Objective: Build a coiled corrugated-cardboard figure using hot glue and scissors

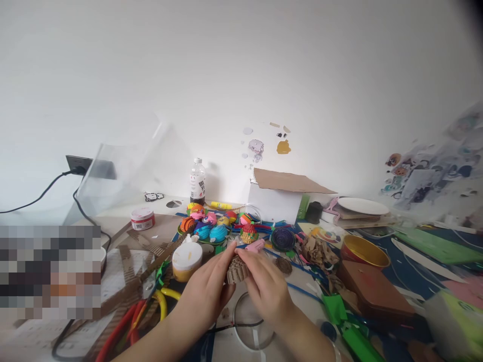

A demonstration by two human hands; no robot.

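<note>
Between my two hands is a small piece of brown corrugated cardboard, its ridges running up and down like a little cup. My left hand presses it from the left, fingers closed along its side. From the right, my right hand closes on it too, fingertips meeting near the top. Just beyond them lies a pink glue gun, partly hidden by the fingers. A white-lidded jar stands beside my left hand. Behind are several small colourful ridged-paper pieces and a dark blue coil.
A drink bottle and a white box with a cardboard flap stand by the wall. Red-handled scissors lie front left. At right are crumpled brown paper, a gold bowl and a brown box. Cables cross the left side.
</note>
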